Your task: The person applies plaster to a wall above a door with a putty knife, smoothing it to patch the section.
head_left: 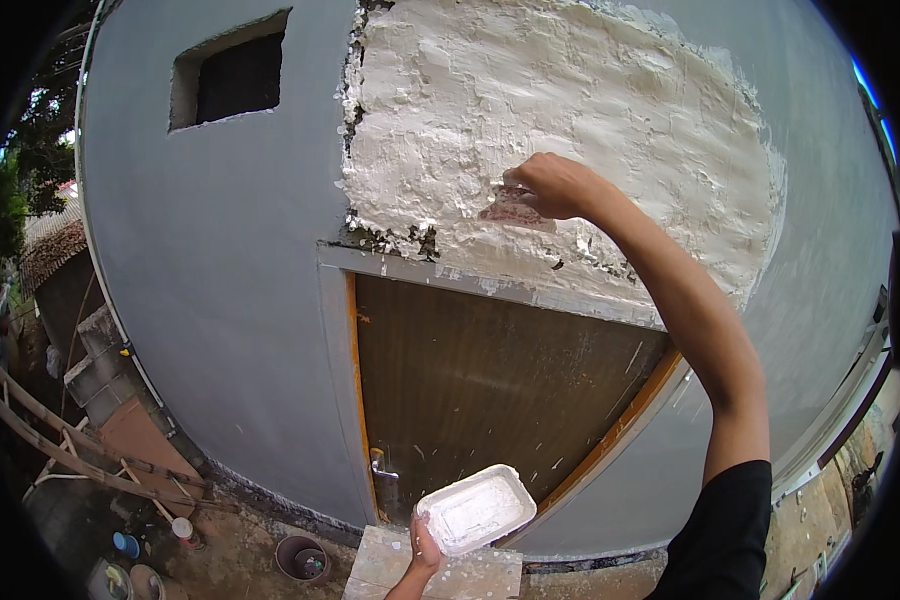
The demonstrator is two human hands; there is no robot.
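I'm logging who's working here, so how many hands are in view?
2: the left hand holds the white tray; the right hand holds a flat tool at the plaster patch above the door.

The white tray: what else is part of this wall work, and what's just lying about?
In use:
- white tray, in the left hand
- flat reddish tool, in the right hand
- white-coated wall patch

Seemingly just lying about:
- blue container
- dark bucket
- brown board
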